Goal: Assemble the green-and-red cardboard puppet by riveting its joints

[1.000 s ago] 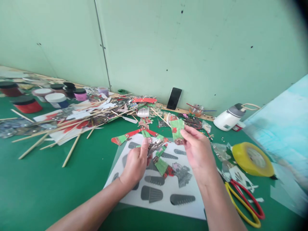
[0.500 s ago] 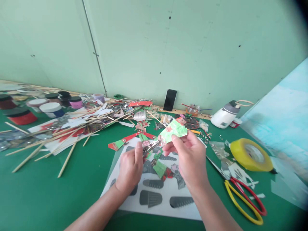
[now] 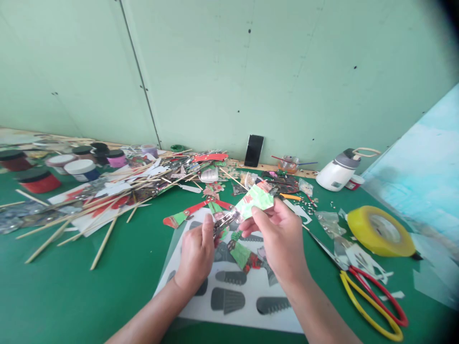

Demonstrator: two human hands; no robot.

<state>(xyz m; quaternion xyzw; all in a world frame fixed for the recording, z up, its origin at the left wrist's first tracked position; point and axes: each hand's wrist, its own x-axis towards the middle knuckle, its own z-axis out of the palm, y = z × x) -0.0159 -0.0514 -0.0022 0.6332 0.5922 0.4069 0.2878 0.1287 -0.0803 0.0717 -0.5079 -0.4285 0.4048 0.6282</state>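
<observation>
Green/red pc (image 3: 256, 201) was approx. ctr of view, tilted, pinched btwn thumb & fingers of R hand (image 3: 285, 239), at its 5 o'clock. L hand (image 3: 196, 253), at 8, was clamped on metal hand tool (image 3: 224, 221), tip at pc's 8 o'clock end; couldn't tell if tip gripped it. Printed sheet (image 3: 201, 306) lay at 6-7, phone (image 3: 254, 150) at 12, tape roll (image 3: 361, 223) at 3, scissors (image 3: 361, 270) at 4.

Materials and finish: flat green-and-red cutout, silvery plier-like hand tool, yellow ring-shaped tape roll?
Flat green-and-red cutout in right hand: probably card or thin plastic, painted or printed; thin, pale-glaring sheet.
Silvery plier-like hand tool in left hand: metal, likely steel, shiny; bright highlights.
Yellow ring-shaped tape roll: likely plastic film, smooth; even colour, soft sheen.
</observation>
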